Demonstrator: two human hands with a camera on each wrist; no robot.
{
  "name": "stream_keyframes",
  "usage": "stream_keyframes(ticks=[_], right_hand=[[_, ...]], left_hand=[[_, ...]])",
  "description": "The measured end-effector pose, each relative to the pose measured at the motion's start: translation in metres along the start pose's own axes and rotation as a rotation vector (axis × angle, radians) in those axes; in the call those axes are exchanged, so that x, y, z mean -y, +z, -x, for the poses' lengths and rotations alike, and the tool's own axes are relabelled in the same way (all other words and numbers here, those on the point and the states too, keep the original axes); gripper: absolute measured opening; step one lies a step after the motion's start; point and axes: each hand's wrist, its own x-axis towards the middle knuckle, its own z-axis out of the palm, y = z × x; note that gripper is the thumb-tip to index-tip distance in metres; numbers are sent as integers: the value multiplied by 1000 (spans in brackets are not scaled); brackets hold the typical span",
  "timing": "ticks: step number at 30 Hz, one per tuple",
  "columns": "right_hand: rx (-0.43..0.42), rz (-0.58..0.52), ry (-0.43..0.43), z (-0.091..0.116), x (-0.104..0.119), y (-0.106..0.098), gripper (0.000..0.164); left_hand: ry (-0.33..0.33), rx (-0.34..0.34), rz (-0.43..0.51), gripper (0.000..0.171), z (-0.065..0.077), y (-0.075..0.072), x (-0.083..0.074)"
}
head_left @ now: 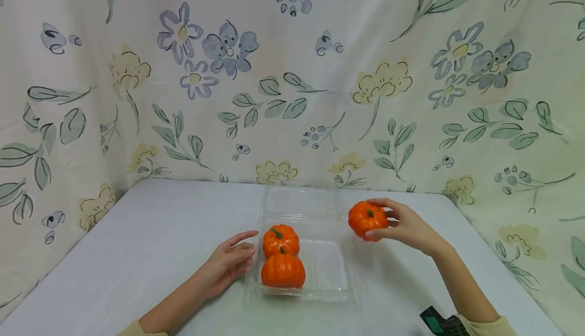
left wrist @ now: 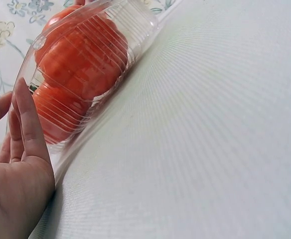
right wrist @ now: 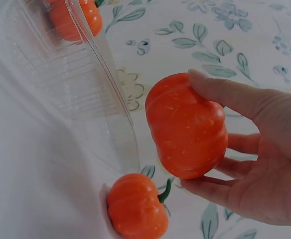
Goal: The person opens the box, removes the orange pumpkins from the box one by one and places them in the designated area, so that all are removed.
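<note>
My right hand holds a small orange toy pumpkin between thumb and fingers, to the right of a clear plastic clamshell box. Two more pumpkins are inside the left part of the box: one at the back and one at the front. My left hand is at the box's left side, fingers loosely extended by its wall; in the left wrist view the fingertips appear to touch the plastic. The right wrist view shows another pumpkin on the table below the held one.
The box's clear lid lies folded back behind it. A white table spreads around the box, with a floral curtain hanging behind it. A dark strap device is near the right sleeve.
</note>
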Motion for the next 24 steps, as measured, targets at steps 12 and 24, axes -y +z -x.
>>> stream_keyframes(ticks=[12,24], right_hand=[[-9,-4,34,0,-12,-10,72],[-30,-9,46,-1,-23,-17,73]], left_hand=[[-12,-22,-4,51,0,2,-2],[-12,-22,9,50,1,3,-2]])
